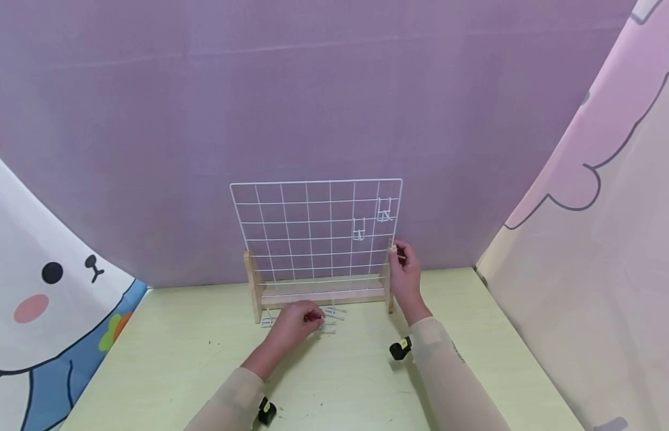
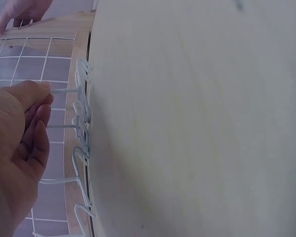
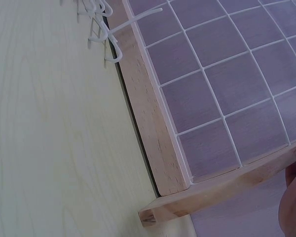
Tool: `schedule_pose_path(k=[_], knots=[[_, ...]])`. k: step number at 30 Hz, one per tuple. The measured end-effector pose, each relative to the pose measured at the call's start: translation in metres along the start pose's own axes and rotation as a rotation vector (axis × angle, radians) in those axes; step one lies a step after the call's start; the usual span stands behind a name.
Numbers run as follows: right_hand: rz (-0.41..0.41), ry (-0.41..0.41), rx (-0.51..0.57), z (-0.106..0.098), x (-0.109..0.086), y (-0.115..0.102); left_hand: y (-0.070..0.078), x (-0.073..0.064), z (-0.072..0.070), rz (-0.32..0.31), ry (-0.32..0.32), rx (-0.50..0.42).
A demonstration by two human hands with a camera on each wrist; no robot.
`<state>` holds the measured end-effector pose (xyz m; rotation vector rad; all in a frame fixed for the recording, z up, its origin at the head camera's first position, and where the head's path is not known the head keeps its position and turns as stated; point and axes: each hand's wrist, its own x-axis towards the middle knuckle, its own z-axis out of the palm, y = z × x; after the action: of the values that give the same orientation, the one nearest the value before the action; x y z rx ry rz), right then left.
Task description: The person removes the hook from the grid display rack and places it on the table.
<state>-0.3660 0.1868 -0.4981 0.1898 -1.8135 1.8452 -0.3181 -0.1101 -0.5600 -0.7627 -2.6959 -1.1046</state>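
A white wire grid panel (image 1: 319, 230) stands upright in a wooden base (image 1: 323, 296). My right hand (image 1: 405, 278) holds the right wooden upright (image 1: 389, 281) of that base, fingers behind it. Low in front of the base, my left hand (image 1: 297, 326) pinches the straight prong of a white wire hook (image 2: 65, 91) between thumb and fingertip. Other loose hooks (image 2: 80, 173) sit on the table in a row along the base's front. Two more hooks hang on the panel's right side, an upper hook (image 1: 384, 211) and a lower hook (image 1: 358, 230).
The pale wood-grain table (image 1: 205, 371) reaches back to a purple backdrop (image 1: 312, 108). Printed cloth with a cartoon face (image 1: 48, 299) hangs at the left, pink and white cloth (image 1: 609, 239) at the right. A small black camera sits on each wrist.
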Motion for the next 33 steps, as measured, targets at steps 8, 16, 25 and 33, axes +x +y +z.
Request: schedule_pose_path(k=[8, 16, 25, 33], knots=[[0.026, -0.013, -0.012, -0.001, 0.000, -0.001, 0.000, 0.001, -0.001, -0.007, 0.005, 0.040], [0.031, -0.017, -0.005, -0.002, 0.000, 0.000, -0.002, 0.000, -0.003, -0.029, 0.011, -0.016], [0.047, -0.022, -0.029, -0.002, 0.000, -0.001, -0.001, -0.001, -0.006, -0.026, 0.015, -0.047], [0.035, -0.011, -0.014, -0.004, 0.006, 0.020, 0.003, 0.003, -0.010, -0.027, 0.040, -0.066]])
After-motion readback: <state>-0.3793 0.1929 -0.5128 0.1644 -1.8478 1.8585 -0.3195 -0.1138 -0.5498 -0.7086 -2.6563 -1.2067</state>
